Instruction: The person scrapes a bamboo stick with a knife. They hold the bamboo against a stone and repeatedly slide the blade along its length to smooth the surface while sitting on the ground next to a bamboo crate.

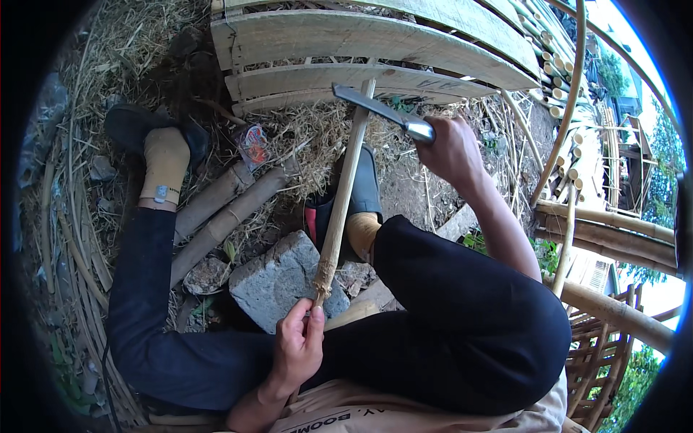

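My left hand is closed round the near end of a long bamboo strip, just below a knobbly node. The strip slants up and away from me, its far end against the wooden slats. In my right hand is a knife, held by its silvery handle. Its dark blade points left and crosses the strip near the far end; whether the edge touches it I cannot tell. A grey stone block lies under the strip, beside my left hand.
A slatted wooden pallet stands ahead. Two bamboo poles lie on the straw left of the stone, near a crumpled wrapper. My bent right knee rises at right. Stacked bamboo and a bamboo rail are further right.
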{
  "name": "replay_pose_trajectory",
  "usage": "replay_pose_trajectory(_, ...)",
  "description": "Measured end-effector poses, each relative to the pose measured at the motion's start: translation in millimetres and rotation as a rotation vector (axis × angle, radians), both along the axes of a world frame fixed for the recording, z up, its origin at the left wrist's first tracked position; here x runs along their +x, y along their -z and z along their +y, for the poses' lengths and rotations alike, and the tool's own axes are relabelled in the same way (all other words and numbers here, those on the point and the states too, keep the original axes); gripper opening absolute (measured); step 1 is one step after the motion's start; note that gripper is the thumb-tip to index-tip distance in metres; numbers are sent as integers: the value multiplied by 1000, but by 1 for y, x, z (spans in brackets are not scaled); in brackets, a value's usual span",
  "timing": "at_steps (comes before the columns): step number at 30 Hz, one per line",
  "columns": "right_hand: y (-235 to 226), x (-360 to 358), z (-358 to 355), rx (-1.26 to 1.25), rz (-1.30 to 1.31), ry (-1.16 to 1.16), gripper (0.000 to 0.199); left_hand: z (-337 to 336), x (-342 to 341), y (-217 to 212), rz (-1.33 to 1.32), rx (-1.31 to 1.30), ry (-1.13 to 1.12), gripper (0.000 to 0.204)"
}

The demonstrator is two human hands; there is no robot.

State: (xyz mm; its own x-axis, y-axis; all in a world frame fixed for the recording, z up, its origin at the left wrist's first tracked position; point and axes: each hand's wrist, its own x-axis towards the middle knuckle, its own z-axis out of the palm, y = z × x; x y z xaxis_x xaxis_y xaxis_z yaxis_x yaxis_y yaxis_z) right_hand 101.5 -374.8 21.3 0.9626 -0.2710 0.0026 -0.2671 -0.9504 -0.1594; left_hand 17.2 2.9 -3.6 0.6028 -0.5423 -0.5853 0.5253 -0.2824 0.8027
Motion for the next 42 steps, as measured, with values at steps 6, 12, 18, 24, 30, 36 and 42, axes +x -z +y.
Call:
replay_pose_trajectory(6,-4,11,-18,-94,93,107,18,-6,3,-6,-39,1,-7,24)
replay_pose_trajectory(12,-11,1,-13,-53,60,-1,16,-5,1,-13,-107,30,33,24)
replay_pose_trajectory(18,-9,1,-7,-20,25,3,15,-2,0,-4,-178,21,60,24)
replay_pose_trajectory(24,-4,9,-2,-83,102,60,12,-7,8,-5,-225,73,6,24)
replay_pose_trajectory(30,-2,2,21,6,144,-91,14,-7,15,-19,-351,156,21,22)
replay_pose_trajectory(36,-11,8,-8,-170,72,11,12,-12,13,-17,-359,141,40,23)
replay_pose_trajectory(42,-5,18,-5,-112,24,44,12,-6,15,-11,-276,108,30,24)
